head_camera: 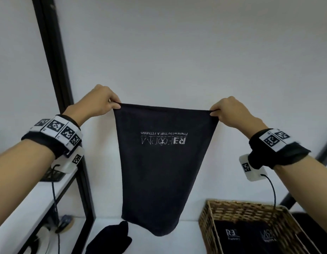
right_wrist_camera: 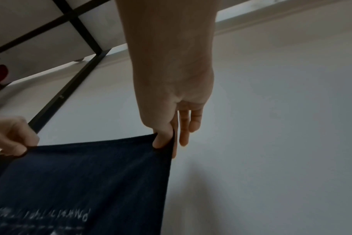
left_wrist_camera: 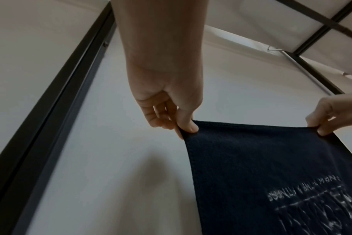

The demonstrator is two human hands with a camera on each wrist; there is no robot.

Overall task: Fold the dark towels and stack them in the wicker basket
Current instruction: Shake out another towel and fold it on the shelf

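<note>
A dark towel [head_camera: 159, 173] with an upside-down white logo hangs in the air in front of the white wall. My left hand [head_camera: 113, 104] pinches its top left corner and my right hand [head_camera: 215, 112] pinches its top right corner. The top edge is stretched between them and the bottom end hangs just above the white shelf. In the left wrist view the left hand [left_wrist_camera: 188, 127] pinches the towel [left_wrist_camera: 271, 174] corner between thumb and finger. The right wrist view shows the right hand [right_wrist_camera: 164, 143] doing the same on the towel [right_wrist_camera: 86, 182]. The wicker basket [head_camera: 206, 220] at lower right holds folded dark towels [head_camera: 247, 237].
Another dark towel [head_camera: 111, 239] lies crumpled on the white shelf [head_camera: 159, 242] below the hanging one. A black frame post [head_camera: 54, 57] rises at the left, with a lower white shelf [head_camera: 30, 202] beside it. Cables hang from both wrist cameras.
</note>
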